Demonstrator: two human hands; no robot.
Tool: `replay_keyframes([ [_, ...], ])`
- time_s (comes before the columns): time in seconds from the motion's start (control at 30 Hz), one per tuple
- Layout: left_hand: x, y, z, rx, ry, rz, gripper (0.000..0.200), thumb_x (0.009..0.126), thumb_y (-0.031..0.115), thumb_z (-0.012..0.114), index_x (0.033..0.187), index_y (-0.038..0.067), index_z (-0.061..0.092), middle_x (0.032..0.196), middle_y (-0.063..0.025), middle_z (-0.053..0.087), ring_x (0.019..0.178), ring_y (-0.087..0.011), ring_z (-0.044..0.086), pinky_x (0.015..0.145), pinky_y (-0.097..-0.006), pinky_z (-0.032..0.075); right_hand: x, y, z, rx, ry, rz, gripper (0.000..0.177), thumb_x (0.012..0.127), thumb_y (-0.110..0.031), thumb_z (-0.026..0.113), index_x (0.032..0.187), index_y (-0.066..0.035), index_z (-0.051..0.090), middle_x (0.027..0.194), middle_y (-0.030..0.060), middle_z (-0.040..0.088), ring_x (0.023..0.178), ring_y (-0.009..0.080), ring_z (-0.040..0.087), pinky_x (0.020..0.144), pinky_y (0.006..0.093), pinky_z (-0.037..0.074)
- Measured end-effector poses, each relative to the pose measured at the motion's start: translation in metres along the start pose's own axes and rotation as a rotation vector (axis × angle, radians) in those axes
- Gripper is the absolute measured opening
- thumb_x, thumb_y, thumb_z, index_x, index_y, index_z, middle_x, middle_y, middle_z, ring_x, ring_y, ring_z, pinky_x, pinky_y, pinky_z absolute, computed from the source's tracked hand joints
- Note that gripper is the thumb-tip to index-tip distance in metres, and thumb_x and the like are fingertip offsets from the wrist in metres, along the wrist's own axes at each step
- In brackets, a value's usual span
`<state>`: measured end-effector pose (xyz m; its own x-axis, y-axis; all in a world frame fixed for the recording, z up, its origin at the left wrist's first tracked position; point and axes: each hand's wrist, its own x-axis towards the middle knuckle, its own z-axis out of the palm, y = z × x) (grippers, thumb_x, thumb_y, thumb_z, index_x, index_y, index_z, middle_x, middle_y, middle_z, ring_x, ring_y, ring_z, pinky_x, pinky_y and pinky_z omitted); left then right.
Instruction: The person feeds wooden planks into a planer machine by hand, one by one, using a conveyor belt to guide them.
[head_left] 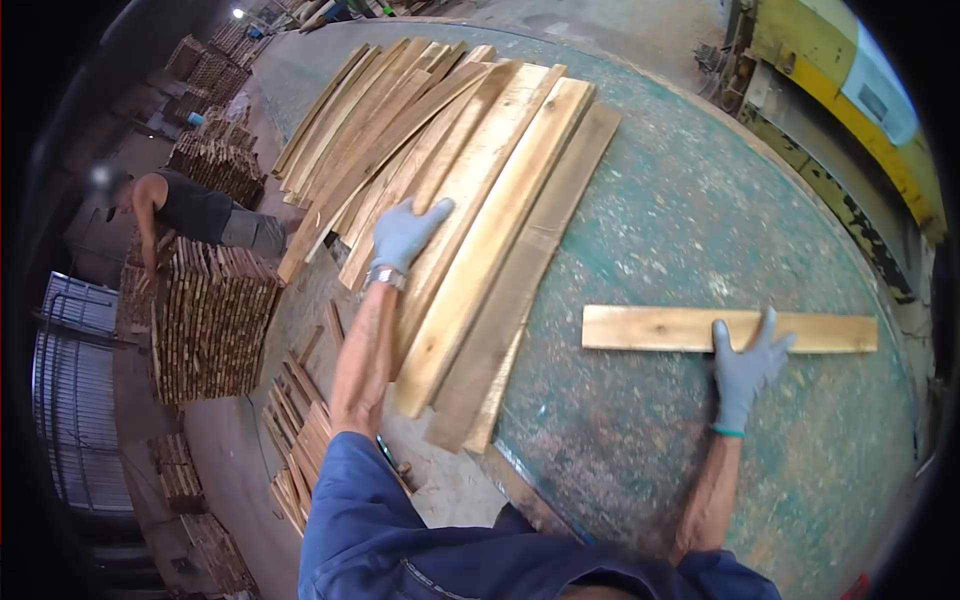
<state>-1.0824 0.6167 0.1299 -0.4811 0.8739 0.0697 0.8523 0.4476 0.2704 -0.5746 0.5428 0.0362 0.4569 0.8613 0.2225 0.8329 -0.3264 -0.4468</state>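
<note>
My left hand (405, 237), in a grey glove, lies on the row of wooden boards (490, 190) spread side by side over the green table's left part. Its thumb points right and its other fingers are close together; whether they grip a board's edge is unclear. On the right, my right hand (748, 362), gloved too, rests on a short light board (640, 328) lying crosswise on the table. Its fingers are spread, with the fingertips over the board's lower edge. A darker board (540, 235) forms the right side of the row.
The worn green table (690, 210) curves away to the right, beside a yellow machine (830, 90). At left, another person (200, 210) leans over a tall stack of boards (215, 320). More boards (300, 430) lie below the table's left edge.
</note>
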Motion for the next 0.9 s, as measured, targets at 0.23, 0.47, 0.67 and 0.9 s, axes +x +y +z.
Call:
replay_keyframes([
  [0.23, -0.047, 0.075, 0.014, -0.159, -0.284, 0.012, 0.086, 0.07, 0.079, 0.06, 0.105, 0.002, 0.074, 0.101, -0.0209, 0.073, 0.097, -0.0341, 0.07, 0.084, -0.0406, 0.052, 0.018, -0.015, -0.03, -0.014, -0.213, 0.208, 0.086, 0.075, -0.069, 0.065, 0.146, -0.025, 0.046, 0.158, 0.0255, 0.022, 0.135, 0.056, 0.031, 0.109, 0.0594, 0.029],
  [0.47, -0.115, 0.124, 0.022, -0.382, -0.421, 0.064, 0.073, 0.072, 0.071, 0.067, 0.099, 0.005, 0.077, 0.095, -0.0189, 0.074, 0.092, -0.0324, 0.071, 0.082, -0.0385, 0.053, 0.04, 0.007, -0.036, -0.12, -0.161, 0.362, 0.067, 0.074, -0.054, 0.065, 0.137, -0.035, 0.054, 0.162, 0.022, 0.014, 0.135, 0.0616, 0.024, 0.11, 0.0632, 0.023],
  [0.67, -0.195, 0.17, 0.049, -0.411, -0.481, 0.216, 0.064, 0.082, 0.066, 0.061, 0.096, 0.006, 0.076, 0.092, -0.0201, 0.073, 0.09, -0.0348, 0.07, 0.078, -0.0434, 0.052, -0.016, 0.135, -0.055, -0.154, -0.066, 0.011, 0.073, 0.068, -0.041, 0.069, 0.138, -0.029, 0.053, 0.159, 0.0215, 0.026, 0.138, 0.0503, 0.031, 0.113, 0.0561, 0.027],
  [0.9, -0.257, 0.218, 0.104, -0.576, -0.56, 0.381, 0.06, 0.087, 0.061, 0.059, 0.087, 0.002, 0.074, 0.083, -0.0217, 0.071, 0.084, -0.037, 0.069, 0.074, -0.0456, 0.051, -0.116, 0.204, -0.127, 0.08, -0.161, -0.318, 0.076, 0.068, -0.031, 0.069, 0.14, -0.021, 0.049, 0.157, 0.0228, 0.028, 0.136, 0.0508, 0.033, 0.114, 0.057, 0.027],
])
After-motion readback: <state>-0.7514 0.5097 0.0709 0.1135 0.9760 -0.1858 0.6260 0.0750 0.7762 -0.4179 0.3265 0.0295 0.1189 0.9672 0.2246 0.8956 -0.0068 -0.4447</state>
